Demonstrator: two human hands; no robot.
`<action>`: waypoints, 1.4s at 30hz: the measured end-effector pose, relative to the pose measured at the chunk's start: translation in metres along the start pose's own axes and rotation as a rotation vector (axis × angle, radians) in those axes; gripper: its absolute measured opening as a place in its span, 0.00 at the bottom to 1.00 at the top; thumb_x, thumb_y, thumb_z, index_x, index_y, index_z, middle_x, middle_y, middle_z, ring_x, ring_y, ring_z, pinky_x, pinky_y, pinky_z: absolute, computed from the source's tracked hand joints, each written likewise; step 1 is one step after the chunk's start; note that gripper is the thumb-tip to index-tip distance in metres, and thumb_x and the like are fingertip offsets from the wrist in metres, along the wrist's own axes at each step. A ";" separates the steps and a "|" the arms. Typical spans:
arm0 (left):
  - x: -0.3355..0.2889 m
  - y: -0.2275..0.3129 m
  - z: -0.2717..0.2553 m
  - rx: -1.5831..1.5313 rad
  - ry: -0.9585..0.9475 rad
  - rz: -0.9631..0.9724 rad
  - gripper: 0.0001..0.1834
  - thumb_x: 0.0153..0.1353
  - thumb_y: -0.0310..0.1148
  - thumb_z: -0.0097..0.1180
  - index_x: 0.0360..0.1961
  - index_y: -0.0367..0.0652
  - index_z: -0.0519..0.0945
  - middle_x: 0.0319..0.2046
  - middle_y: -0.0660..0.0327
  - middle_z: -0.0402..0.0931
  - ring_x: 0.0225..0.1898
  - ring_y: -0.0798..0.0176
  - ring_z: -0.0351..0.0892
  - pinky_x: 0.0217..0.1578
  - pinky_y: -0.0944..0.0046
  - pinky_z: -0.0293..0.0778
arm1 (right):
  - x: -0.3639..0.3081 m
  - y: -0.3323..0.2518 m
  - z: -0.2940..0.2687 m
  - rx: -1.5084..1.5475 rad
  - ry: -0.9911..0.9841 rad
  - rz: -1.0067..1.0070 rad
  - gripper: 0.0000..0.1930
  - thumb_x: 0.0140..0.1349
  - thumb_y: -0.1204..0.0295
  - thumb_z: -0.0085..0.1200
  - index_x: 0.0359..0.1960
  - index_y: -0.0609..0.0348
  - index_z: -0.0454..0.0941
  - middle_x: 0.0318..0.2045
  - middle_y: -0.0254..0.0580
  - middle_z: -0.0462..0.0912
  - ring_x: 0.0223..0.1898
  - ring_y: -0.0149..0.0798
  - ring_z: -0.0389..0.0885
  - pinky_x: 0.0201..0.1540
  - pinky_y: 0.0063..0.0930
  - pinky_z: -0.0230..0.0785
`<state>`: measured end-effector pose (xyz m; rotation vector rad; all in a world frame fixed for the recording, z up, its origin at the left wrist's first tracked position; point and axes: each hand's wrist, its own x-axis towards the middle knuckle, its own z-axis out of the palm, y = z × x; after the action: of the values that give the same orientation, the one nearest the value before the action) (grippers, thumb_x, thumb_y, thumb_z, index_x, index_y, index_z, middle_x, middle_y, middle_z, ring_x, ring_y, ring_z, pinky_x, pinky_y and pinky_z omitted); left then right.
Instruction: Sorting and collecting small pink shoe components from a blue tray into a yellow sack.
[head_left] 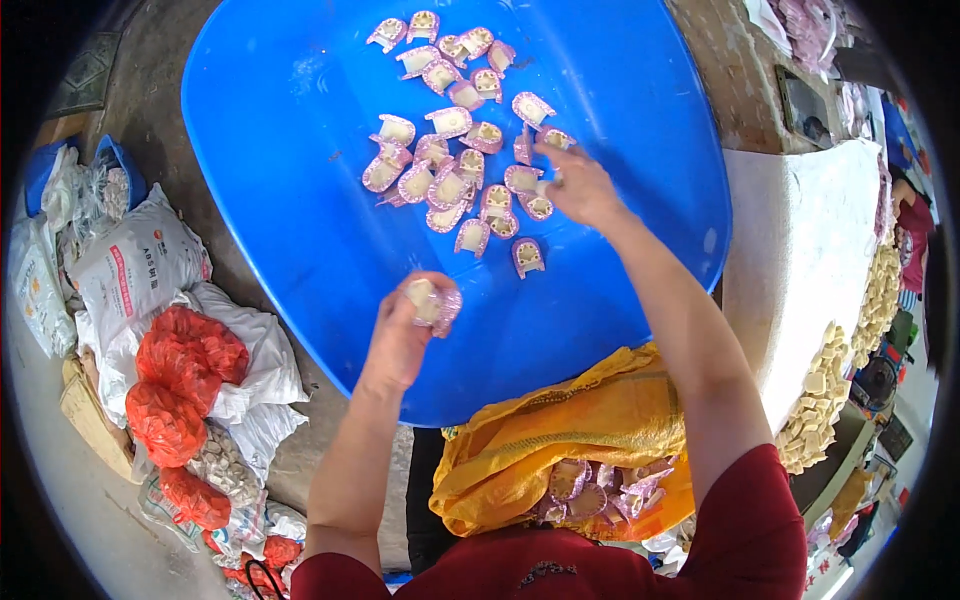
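My left hand is closed around a small U-shaped plastic piece, cream inside with a glittery pink rim; its fingers partly cover it, and there may be a second piece stacked with it. My right hand reaches over the right side of a loose cluster of similar pieces, its index finger stretched out to one pink-rimmed piece and its thumb apart beside another piece. Several more U-shaped pieces lie scattered in the large blue tub, some cream side up, others tilted or overlapping.
Against my body, an orange woven sack holds more pink pieces. White sacks and red plastic bags crowd the floor at left. On the right, a white sheet lies beside heaps of cream parts.
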<state>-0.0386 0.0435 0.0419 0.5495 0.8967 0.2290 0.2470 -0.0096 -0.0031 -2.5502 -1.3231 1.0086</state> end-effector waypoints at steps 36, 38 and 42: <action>-0.160 -0.035 0.126 1.164 -0.677 0.526 0.27 0.49 0.36 0.64 0.52 0.47 0.75 0.57 0.51 0.66 0.60 0.50 0.65 0.53 0.50 0.64 | -0.305 -0.029 -0.122 0.141 -0.628 -0.571 0.17 0.58 0.61 0.59 0.45 0.57 0.77 0.40 0.49 0.79 0.43 0.49 0.78 0.50 0.41 0.71; -0.136 -0.020 0.120 0.975 -0.609 0.552 0.27 0.46 0.27 0.61 0.52 0.51 0.75 0.52 0.55 0.73 0.54 0.52 0.72 0.52 0.52 0.66 | -0.274 -0.020 -0.126 0.316 -0.581 -0.496 0.17 0.57 0.62 0.58 0.45 0.58 0.76 0.39 0.49 0.79 0.42 0.50 0.78 0.49 0.40 0.71; -0.003 0.030 0.087 1.395 -0.065 0.665 0.22 0.52 0.25 0.57 0.51 0.45 0.75 0.46 0.51 0.73 0.48 0.49 0.72 0.48 0.49 0.70 | -0.154 -0.024 -0.093 0.258 -0.185 -0.295 0.25 0.53 0.57 0.61 0.49 0.59 0.72 0.45 0.53 0.73 0.49 0.49 0.75 0.48 0.42 0.70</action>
<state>0.0292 0.0364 0.1033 2.1456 0.6755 0.1480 0.2230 -0.0928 0.1566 -2.0449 -1.4498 1.2785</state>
